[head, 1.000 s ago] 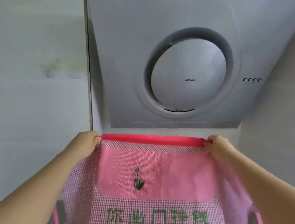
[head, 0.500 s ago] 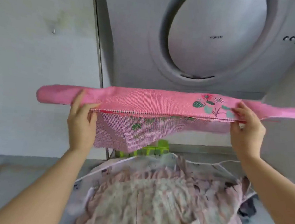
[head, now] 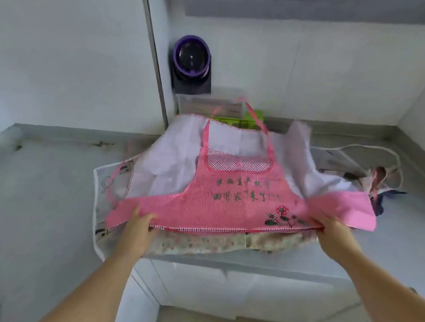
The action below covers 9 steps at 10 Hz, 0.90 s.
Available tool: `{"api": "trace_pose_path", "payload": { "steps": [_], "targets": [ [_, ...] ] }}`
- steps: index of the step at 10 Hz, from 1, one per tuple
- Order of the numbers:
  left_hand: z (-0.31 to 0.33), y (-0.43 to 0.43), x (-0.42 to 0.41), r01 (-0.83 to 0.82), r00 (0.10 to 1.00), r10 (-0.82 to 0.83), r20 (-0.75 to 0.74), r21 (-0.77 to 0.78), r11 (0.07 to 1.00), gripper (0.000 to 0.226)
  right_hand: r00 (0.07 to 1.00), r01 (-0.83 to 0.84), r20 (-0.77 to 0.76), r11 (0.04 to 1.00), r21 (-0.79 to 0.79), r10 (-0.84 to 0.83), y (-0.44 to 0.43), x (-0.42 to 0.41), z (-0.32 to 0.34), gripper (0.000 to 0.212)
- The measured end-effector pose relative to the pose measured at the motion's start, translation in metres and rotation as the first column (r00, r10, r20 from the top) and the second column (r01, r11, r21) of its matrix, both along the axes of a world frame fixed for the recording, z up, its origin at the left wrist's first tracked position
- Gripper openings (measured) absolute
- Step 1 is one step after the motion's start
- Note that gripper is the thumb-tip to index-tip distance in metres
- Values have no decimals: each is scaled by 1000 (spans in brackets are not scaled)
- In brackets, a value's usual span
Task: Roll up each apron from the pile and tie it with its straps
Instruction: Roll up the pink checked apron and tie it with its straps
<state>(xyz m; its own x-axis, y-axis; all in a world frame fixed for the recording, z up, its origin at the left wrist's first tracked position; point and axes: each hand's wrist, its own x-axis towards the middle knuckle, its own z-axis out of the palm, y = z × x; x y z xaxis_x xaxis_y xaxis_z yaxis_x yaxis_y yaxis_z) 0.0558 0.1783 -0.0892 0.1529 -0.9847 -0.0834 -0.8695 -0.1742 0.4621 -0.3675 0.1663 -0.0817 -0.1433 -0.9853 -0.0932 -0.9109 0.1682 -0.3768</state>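
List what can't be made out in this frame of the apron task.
- Green print on the pink apron: blurred, unreadable.
- Left hand and right hand fingertips: tucked under its near hem.
- Aprons underneath in the pile: mostly covered, count unclear.
- Green item behind: mostly hidden.

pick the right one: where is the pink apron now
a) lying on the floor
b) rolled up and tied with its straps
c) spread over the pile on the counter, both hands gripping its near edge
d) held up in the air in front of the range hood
c: the pink apron lies spread over the pile on the counter, with the left hand and right hand gripping its near edge.
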Motion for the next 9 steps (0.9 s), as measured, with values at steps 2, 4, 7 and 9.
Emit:
{"api": "trace_pose_path", "payload": {
  "steps": [2,4,7,9],
  "targets": [
    [15,-1,3,-14,992,16,128,-18,1000,54,928,67,-360,993,-102,-100,8,3,10,44],
    [34,-13,5,54,955,-17,295,-118,991,42,884,36,-450,979,-202,-125,12,-5,17,38],
    [68,-22,1,77,800,-404,443,592,802,32,915,-17,-317,809,588,250,35,5,86,23],
    [72,-28,-16,110,830,-465,310,726,679,43,955,-135,-135,789,599,266,17,7,70,41]
  ]
}}
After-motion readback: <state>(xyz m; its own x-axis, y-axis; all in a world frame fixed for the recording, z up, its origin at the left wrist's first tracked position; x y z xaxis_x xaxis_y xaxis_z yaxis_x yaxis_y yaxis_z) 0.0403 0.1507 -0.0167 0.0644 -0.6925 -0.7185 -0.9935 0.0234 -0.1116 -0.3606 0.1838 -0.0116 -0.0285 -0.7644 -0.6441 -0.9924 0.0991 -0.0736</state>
